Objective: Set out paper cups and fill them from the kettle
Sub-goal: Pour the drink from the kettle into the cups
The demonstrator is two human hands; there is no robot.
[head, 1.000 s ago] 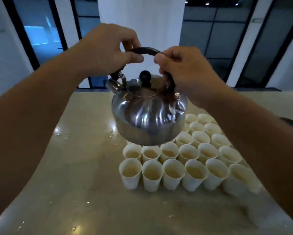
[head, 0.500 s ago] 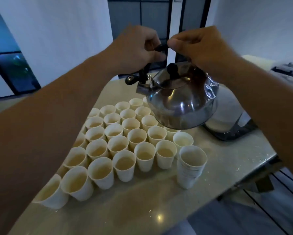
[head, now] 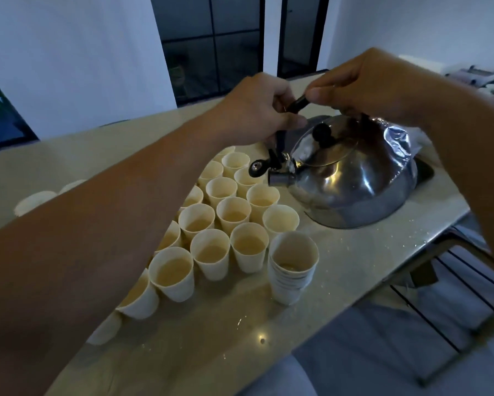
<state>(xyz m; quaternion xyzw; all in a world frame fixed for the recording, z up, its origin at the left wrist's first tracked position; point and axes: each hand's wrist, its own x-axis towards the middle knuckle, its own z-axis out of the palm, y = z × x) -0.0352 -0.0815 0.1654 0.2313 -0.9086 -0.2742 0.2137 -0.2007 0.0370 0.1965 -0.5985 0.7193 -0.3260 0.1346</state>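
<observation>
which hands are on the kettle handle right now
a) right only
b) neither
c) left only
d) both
d: the left hand and the right hand both curl round the black handle of the kettle.

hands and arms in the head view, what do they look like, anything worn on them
Both forearms are bare as far as the view shows: no sleeves, gloves, watch or bracelet. No rings show on the left hand or the right hand. The fingers are mostly tucked out of view, so nails cannot be told.
</observation>
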